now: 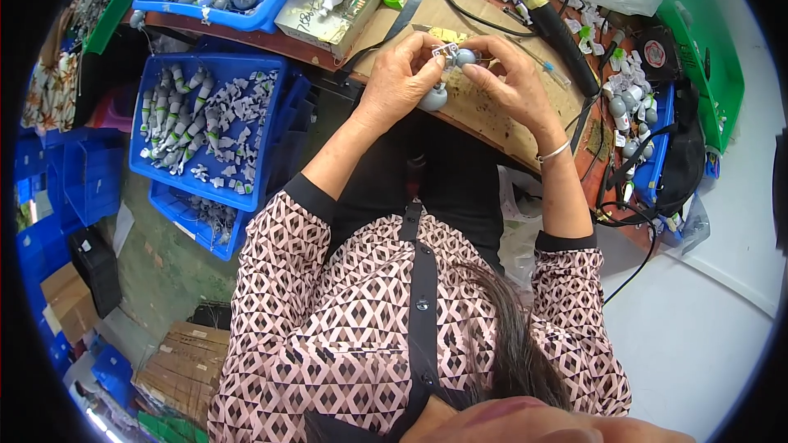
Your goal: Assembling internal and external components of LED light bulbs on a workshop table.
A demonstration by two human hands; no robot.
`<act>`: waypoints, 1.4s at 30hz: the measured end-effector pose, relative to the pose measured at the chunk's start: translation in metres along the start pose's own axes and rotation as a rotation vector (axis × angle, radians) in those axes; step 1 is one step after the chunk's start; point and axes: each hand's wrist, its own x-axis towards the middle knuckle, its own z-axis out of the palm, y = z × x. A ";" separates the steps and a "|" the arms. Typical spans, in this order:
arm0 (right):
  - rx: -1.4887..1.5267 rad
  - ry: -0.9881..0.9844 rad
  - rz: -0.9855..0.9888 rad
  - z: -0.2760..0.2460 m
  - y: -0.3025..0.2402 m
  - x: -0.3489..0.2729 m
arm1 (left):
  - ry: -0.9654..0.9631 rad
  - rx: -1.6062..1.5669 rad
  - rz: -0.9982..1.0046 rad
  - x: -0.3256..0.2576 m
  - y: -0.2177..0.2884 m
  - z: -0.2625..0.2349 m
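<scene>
Both my hands meet over the front edge of the wooden bench [484,127]. My left hand [394,82] pinches a small white plastic part [446,51] between thumb and fingers. Against it, my right hand [517,86] grips a small grey round piece [465,57], with thin wires near its fingertips. A second, larger grey round piece [433,98] hangs below my left fingers; whether it is joined to the white part, I cannot tell. Right of my hands lies a thick black cylindrical tool [562,45] with a cord.
A blue tray [279,16] of grey round pieces and a pale box [361,12] stand at the back left. Stacked blue trays [267,143] hold white-and-grey assemblies at my left. A blue bin [663,143], black cables and a green bin [730,107] are at right.
</scene>
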 end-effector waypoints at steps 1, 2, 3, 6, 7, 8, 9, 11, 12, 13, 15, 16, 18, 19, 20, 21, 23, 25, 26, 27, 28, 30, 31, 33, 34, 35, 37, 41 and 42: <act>-0.005 0.036 0.001 0.002 0.001 -0.001 | 0.003 0.001 0.001 0.000 0.001 0.000; -0.010 0.071 0.002 0.003 0.001 -0.003 | 0.009 -0.006 -0.007 -0.001 0.003 0.001; -0.010 0.068 -0.001 0.005 0.002 -0.005 | 0.015 -0.012 -0.014 -0.001 0.004 0.002; -0.021 0.124 -0.002 0.007 0.001 -0.013 | 0.023 -0.016 -0.007 -0.001 0.005 0.004; -0.070 0.179 -0.010 0.009 -0.001 -0.015 | 0.027 -0.015 -0.007 -0.002 0.004 0.003; -0.119 0.234 -0.017 0.011 -0.002 -0.017 | 0.026 -0.002 -0.013 -0.002 0.004 0.002; -0.119 0.231 -0.019 0.013 -0.002 -0.018 | 0.025 0.010 -0.019 -0.003 0.003 0.002; -0.371 0.355 -0.195 0.020 0.002 -0.020 | 0.033 0.008 -0.013 -0.003 0.005 0.002; -0.371 0.355 -0.197 0.025 0.003 -0.020 | 0.040 0.006 -0.008 -0.003 0.006 0.002; -0.411 0.431 -0.202 0.030 0.003 -0.021 | 0.041 0.004 -0.007 -0.003 0.006 0.003; -0.451 0.505 -0.209 0.040 0.007 -0.021 | 0.026 0.005 -0.023 -0.002 0.005 0.003; -0.382 0.547 -0.168 0.046 0.009 -0.021 | 0.029 0.005 -0.023 -0.002 0.005 0.003; -0.313 0.587 -0.129 0.052 0.007 -0.019 | 0.030 -0.022 -0.021 -0.001 0.005 0.004; -0.227 0.605 -0.093 0.054 0.005 -0.019 | 0.032 -0.023 -0.021 -0.001 0.005 0.003; -0.141 0.623 -0.057 0.055 0.004 -0.019 | 0.030 -0.016 -0.025 -0.001 0.006 0.003; -0.143 0.621 -0.059 0.056 0.003 -0.019 | 0.028 -0.008 -0.028 -0.001 0.006 0.003; -0.033 0.593 -0.024 0.057 0.004 -0.020 | 0.030 0.006 -0.025 -0.001 0.005 0.002; -0.056 0.619 -0.067 0.059 0.007 -0.019 | 0.031 0.018 -0.020 -0.001 0.005 0.000; -0.079 0.647 -0.107 0.060 0.009 -0.019 | -0.011 0.054 -0.044 0.000 0.007 -0.001; -0.081 0.646 -0.111 0.061 0.009 -0.019 | -0.052 0.090 -0.067 0.000 0.008 -0.001; -0.163 0.655 -0.152 0.061 0.009 -0.018 | -0.048 0.089 -0.063 0.000 0.008 0.000; -0.246 0.663 -0.200 0.062 0.009 -0.017 | 0.041 0.010 -0.008 0.000 0.008 0.003; -0.269 0.666 -0.193 0.064 0.010 -0.018 | 0.045 0.010 -0.005 0.000 0.005 0.004; -0.292 0.668 -0.190 0.066 0.007 -0.017 | 0.039 -0.020 -0.026 0.002 -0.002 0.004; -0.267 0.676 -0.148 0.068 0.002 -0.015 | 0.040 -0.022 -0.024 0.002 0.000 0.005; -0.241 0.684 -0.106 0.068 0.000 -0.015 | 0.045 -0.101 -0.045 0.002 0.002 0.006; -0.238 0.660 -0.117 0.066 0.000 -0.015 | 0.050 -0.181 -0.064 0.000 0.005 0.008; 0.001 0.592 -0.077 0.060 0.001 -0.018 | -0.006 -0.254 -0.154 -0.001 0.012 0.010; 0.001 0.592 -0.074 0.057 0.003 -0.019 | -0.023 -0.283 -0.160 -0.001 0.014 0.011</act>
